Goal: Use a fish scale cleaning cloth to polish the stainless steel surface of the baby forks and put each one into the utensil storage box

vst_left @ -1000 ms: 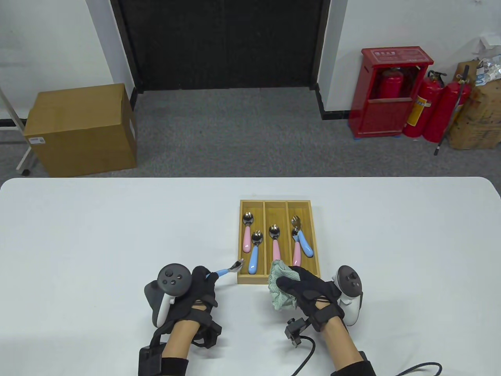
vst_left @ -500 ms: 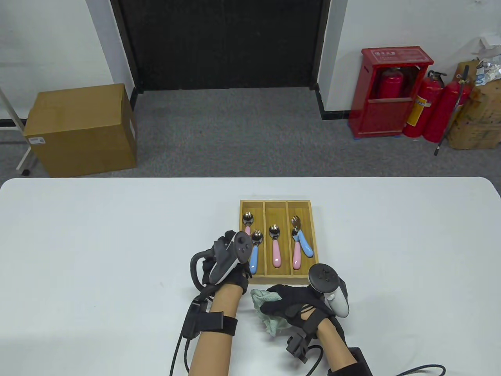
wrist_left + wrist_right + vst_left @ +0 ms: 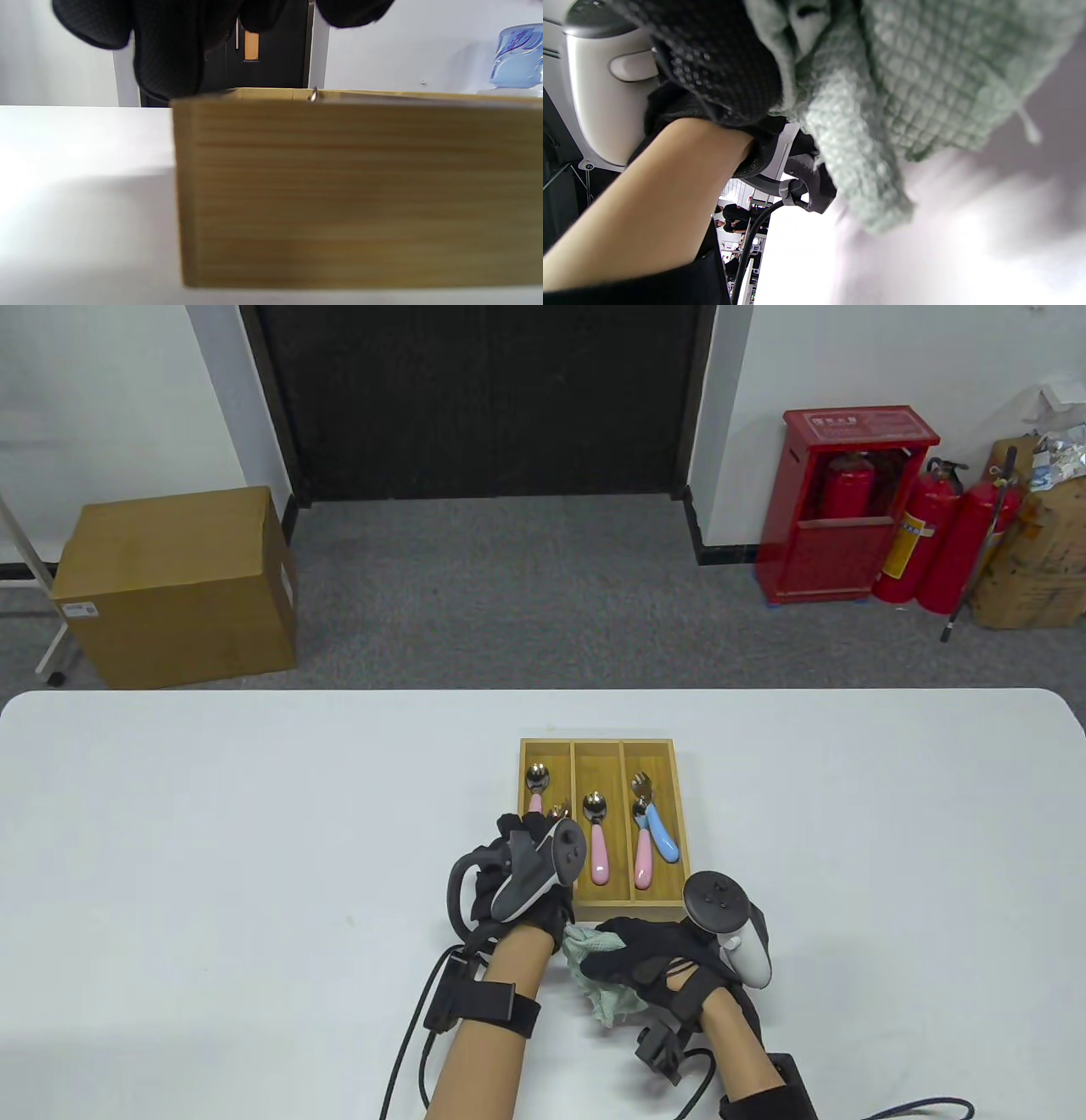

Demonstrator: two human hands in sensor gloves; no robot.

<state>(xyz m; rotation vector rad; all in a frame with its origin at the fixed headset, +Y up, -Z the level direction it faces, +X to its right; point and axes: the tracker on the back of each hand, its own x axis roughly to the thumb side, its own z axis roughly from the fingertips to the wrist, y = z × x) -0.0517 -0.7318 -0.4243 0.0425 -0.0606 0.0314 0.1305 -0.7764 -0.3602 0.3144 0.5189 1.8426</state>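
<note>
Left hand (image 3: 530, 869) over near-left compartment of utensil storage box (image 3: 670, 746), grip not visible, can't tell. Right hand (image 3: 657, 954) clutched fish scale cleaning cloth (image 3: 607, 993) on tabletop (image 3: 212, 831), just near of box. Baby forks (image 3: 649, 836) lay in right compartment.

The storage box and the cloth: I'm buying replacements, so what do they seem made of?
Storage box: apparently bamboo or light wood, smooth matte finish, with straight grain lines on its wall. Cloth: pale green textile, probably microfibre, with a raised scale-like weave.

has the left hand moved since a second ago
Yes. The left hand went right and away from the person, from beside the utensil storage box to over its left compartment.
</note>
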